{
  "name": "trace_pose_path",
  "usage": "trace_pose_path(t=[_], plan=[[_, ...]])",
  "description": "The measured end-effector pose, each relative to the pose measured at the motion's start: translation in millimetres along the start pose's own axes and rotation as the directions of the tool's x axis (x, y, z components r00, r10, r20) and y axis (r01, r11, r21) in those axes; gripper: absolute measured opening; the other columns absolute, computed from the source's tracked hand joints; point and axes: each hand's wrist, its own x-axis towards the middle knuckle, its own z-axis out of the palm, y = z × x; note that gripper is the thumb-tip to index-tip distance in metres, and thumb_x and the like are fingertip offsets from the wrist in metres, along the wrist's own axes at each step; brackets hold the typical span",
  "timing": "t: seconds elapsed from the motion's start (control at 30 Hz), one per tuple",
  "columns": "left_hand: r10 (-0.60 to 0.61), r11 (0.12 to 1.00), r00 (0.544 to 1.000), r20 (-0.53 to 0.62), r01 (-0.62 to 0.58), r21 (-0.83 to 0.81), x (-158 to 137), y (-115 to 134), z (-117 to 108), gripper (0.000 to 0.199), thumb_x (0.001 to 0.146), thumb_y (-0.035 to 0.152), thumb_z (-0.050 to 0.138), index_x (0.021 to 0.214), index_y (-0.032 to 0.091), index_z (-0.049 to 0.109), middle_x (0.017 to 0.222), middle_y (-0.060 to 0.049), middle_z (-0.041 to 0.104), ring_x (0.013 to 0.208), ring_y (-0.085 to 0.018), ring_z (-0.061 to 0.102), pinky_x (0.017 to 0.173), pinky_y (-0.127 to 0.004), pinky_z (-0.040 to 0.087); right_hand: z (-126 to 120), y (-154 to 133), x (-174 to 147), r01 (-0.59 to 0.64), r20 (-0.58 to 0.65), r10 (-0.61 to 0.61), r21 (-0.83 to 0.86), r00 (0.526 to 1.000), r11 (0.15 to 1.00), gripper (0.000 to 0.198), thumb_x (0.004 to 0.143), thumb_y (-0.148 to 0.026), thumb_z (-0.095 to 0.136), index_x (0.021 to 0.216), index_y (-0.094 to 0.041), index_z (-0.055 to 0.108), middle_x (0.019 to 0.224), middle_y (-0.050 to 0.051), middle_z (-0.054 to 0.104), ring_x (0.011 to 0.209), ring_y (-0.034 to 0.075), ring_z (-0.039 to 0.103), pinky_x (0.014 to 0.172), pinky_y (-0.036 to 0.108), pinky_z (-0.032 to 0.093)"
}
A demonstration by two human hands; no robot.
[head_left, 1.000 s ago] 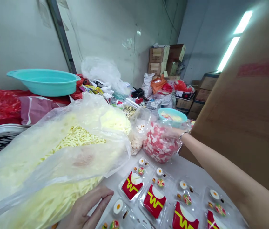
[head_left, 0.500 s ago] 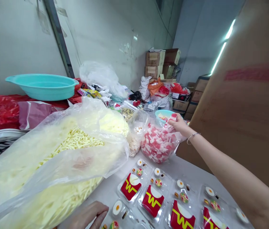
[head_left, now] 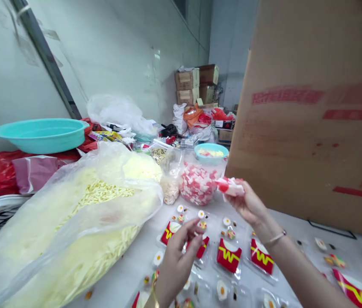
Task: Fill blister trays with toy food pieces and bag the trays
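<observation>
My right hand point(head_left: 240, 196) is closed around several small pink-and-white pieces point(head_left: 230, 187), held up just right of the clear bag of the same pieces point(head_left: 196, 184). My left hand point(head_left: 182, 252) hovers over the clear plastic trays, its fingers bent but apart, and nothing shows in them. In rows on the table lie trays with red fries cartons point(head_left: 228, 256) marked with a yellow zigzag. Beside the cartons sit tiny fried eggs point(head_left: 222, 290), burgers and round, colourful pieces. Part of the nearest trays is hidden behind my left hand and forearm.
A large clear bag of pale yellow sticks point(head_left: 104, 192) spreads over the left side. Behind the pink pieces stands a small turquoise bowl point(head_left: 211, 154); a larger turquoise basin point(head_left: 41, 134) rests at far left. A big cardboard box point(head_left: 312, 141) walls off the right.
My right hand has drawn back from the bag, carrying pink-and-white pieces. The left hand has come up and forward over the trays. The view has turned to the right.
</observation>
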Motion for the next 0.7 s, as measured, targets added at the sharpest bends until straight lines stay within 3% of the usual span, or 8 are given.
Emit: trace_pose_path(t=[0.13,0.27,0.37,0.5,0.63,0.7], plan=[[0.149,0.984,0.989,0.016,-0.150,0.097,-4,16,30,0.036,0.090,0.027,0.050,0.126,0.022,0.052,0.100,-0.008,0.064,0.090,-0.017,0.061,0.082,-0.032,0.051,-45,42,-80,-0.228,-0.076,0.243,0.166,0.967,0.959,0.019,0.073,-0.031,0.066,0.081,-0.020,0.053,0.069,-0.001,0.063,0.058,0.012,0.061,0.059,0.028,0.056],[0.374,0.839,0.912,0.166,-0.409,0.359,-33,21,65,0.033,0.088,0.019,0.049,0.120,0.022,0.056,0.095,-0.009,0.061,0.090,-0.019,0.056,0.080,-0.035,0.048,-77,70,-126,-0.255,-0.203,0.316,0.276,0.927,0.927,0.022,0.070,-0.029,0.068,0.080,-0.020,0.051,0.068,-0.003,0.063,0.059,0.012,0.061,0.057,0.025,0.054],[0.387,0.724,0.861,0.330,-0.505,0.470,-51,25,96,0.032,0.087,0.017,0.047,0.117,0.021,0.058,0.095,-0.010,0.059,0.088,-0.020,0.054,0.075,-0.035,0.047,-86,78,-145,-0.196,-0.299,0.281,0.286,0.912,0.938,0.032,0.065,-0.028,0.073,0.086,-0.022,0.050,0.066,-0.007,0.060,0.057,0.010,0.059,0.051,0.019,0.050],[0.320,0.605,0.846,0.427,-0.529,0.595,-54,26,126,0.020,0.088,0.021,0.046,0.100,0.017,0.061,0.093,-0.009,0.058,0.081,-0.020,0.053,0.068,-0.033,0.046,-87,77,-163,-0.148,-0.363,0.252,0.292,0.897,0.945,0.049,0.061,-0.024,0.076,0.098,-0.027,0.044,0.069,-0.010,0.059,0.059,0.010,0.060,0.049,0.018,0.048],[0.395,0.514,0.769,0.503,-0.639,0.572,-51,20,128,0.019,0.091,0.022,0.044,0.095,0.018,0.061,0.098,-0.008,0.062,0.080,-0.019,0.055,0.069,-0.032,0.045,-88,75,-168,-0.154,-0.390,0.268,0.300,0.881,0.941,0.048,0.061,-0.023,0.075,0.097,-0.027,0.044,0.067,-0.010,0.058,0.056,0.009,0.059,0.049,0.016,0.048],[0.457,0.536,0.733,0.504,-0.679,0.502,-53,16,122,0.018,0.090,0.020,0.044,0.093,0.018,0.061,0.099,-0.007,0.064,0.081,-0.018,0.057,0.070,-0.032,0.045,-89,75,-165,-0.149,-0.406,0.270,0.305,0.873,0.941,0.043,0.062,-0.022,0.074,0.094,-0.026,0.046,0.066,-0.011,0.058,0.055,0.008,0.058,0.048,0.015,0.047]])
